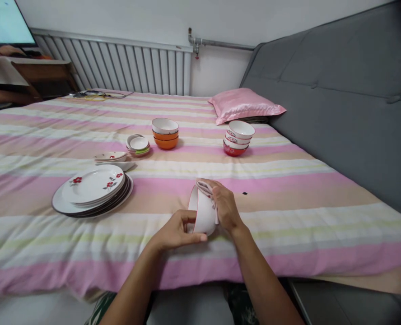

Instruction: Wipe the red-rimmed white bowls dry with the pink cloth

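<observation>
A white bowl (205, 215) with a thin red rim is tipped on its side above the striped bedsheet, its opening facing left. My left hand (178, 230) grips the bowl's near rim, fingers inside and thumb outside. A folded pale pink cloth (205, 187) is under my right hand (226, 205), which presses it against the bowl's outer wall and over the far rim. Part of the cloth is hidden by the fingers.
Stacked plates (95, 185) lie at left, with oval dishes (110, 156) and small dishes (138, 144) behind. Orange bowls (165, 137) and red-and-white bowls (237, 140) stand farther back. A pink pillow (244, 104) rests by the grey headboard (336, 85). Another person's hand (9, 50) shows far left.
</observation>
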Demonstrator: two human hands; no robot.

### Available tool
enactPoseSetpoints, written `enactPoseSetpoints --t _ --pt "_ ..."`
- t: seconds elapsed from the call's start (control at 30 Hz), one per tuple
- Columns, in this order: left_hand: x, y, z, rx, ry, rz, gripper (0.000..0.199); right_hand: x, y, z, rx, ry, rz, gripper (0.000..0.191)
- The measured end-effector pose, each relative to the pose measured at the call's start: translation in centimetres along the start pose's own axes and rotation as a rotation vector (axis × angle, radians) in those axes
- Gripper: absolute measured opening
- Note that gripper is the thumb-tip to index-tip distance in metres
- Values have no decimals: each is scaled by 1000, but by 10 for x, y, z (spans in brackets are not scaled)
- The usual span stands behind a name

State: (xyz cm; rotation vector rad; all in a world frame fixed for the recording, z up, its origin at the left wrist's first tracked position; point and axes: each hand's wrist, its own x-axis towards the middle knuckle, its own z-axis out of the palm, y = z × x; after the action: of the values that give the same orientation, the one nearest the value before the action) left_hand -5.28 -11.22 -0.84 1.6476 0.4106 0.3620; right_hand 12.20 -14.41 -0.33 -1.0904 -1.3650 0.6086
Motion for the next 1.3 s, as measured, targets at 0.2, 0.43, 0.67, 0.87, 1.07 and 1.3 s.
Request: enactPoseSetpoints --t 0.2,0.43,0.67,0.87,1.07,1.3 --pt "2 9 3 -263 281 81 44 0 -23 11 -341 -65 -223 44" --pt "-11 19 -7 -245 353 78 27 -7 -38 24 -487 -94 -398 47" --pt "-14 -5 -19 -248 416 72 31 -12 -34 50 -779 -17 -531 30" --pt "-20 -10 -26 -278 200 -26 21 -11 -30 55 -802 67 -521 23" --pt "-25 -4 -32 -271 17 -150 16 -2 -35 41 -594 76 -361 24" --pt "-32 -6 -42 -180 -6 -202 18 4 -26 28 -295 -3 -174 25"
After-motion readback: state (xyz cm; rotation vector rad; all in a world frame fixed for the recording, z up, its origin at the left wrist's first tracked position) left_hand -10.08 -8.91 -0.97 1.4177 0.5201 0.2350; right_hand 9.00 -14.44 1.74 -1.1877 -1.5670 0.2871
